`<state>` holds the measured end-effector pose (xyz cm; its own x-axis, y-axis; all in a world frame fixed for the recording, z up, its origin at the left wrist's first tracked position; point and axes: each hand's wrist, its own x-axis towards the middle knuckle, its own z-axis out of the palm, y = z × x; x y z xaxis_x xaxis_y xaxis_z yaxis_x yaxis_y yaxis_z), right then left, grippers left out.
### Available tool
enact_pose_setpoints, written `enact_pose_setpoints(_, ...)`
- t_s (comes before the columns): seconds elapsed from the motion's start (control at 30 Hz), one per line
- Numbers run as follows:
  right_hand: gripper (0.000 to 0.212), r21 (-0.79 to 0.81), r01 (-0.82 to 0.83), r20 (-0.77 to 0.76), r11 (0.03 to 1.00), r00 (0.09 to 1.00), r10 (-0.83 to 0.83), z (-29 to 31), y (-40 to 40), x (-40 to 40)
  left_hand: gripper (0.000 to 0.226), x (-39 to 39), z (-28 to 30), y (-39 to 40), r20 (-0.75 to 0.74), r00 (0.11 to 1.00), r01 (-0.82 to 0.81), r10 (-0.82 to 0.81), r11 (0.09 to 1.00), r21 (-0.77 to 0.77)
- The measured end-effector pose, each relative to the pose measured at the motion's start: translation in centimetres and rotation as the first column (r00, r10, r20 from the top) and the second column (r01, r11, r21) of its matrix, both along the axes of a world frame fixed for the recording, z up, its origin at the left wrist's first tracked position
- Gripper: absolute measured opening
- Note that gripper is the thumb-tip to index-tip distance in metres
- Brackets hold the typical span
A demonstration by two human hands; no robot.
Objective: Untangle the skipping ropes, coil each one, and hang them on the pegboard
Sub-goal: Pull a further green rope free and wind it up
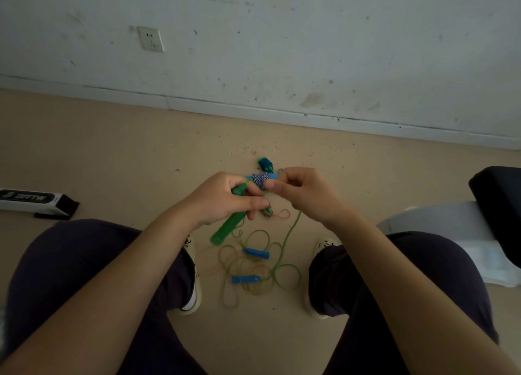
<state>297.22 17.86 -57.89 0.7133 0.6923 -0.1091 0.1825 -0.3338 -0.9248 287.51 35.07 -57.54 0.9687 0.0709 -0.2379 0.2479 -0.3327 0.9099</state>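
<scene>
My left hand [225,198] grips a green handle [227,229] that slants down to the left. My right hand [301,191] pinches the end of a blue handle [270,176] wrapped with blue-and-white braided rope [259,180], level with the left hand's fingers. On the floor between my feet lies a loose tangle of thin green and tan rope [262,273] with two blue handles [256,253] [245,279] in it. A small green and blue bundle [265,164] lies just beyond my hands. The pegboard is out of view.
I sit facing a scuffed white wall with a socket [150,38]. A black-and-white box [36,202] lies on the floor at left. A black seat [499,205] and white sheets [462,239] are at right. My knees and shoes [191,287] flank the tangle.
</scene>
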Motion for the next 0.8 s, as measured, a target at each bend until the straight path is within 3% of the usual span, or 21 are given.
enact_pose_setpoints(0.17,0.033,0.089,0.11,0.0,0.99,0.994,-0.111,0.2,-0.5,0.6,0.013,0.0,-0.1,0.7,-0.05,0.999,0.011,-0.01,1.0,0.023)
enact_pose_setpoints(0.27,0.025,0.099,0.041,-0.031,0.994,0.999,-0.038,0.2,-0.4,0.5,0.015,-0.2,0.2,0.2,-0.087,0.991,0.097,-0.103,0.993,-0.072)
enact_pose_setpoints(0.43,0.045,0.026,-0.129,-0.068,0.991,0.989,0.131,0.1,0.2,-0.4,0.007,-0.4,0.0,-0.4,-0.099,0.96,0.24,-0.262,0.952,-0.188)
enact_pose_setpoints(0.7,0.026,-0.037,-0.061,-0.051,0.997,0.997,0.059,0.6,-0.7,0.5,0.016,-0.1,0.0,0.8,-0.157,0.969,0.17,-0.189,0.977,-0.127)
enact_pose_setpoints(0.8,0.018,0.006,-0.013,-0.052,1.0,0.999,0.013,0.7,-1.1,0.9,0.018,-0.1,-0.2,1.2,-0.175,0.969,0.155,-0.174,0.981,-0.119)
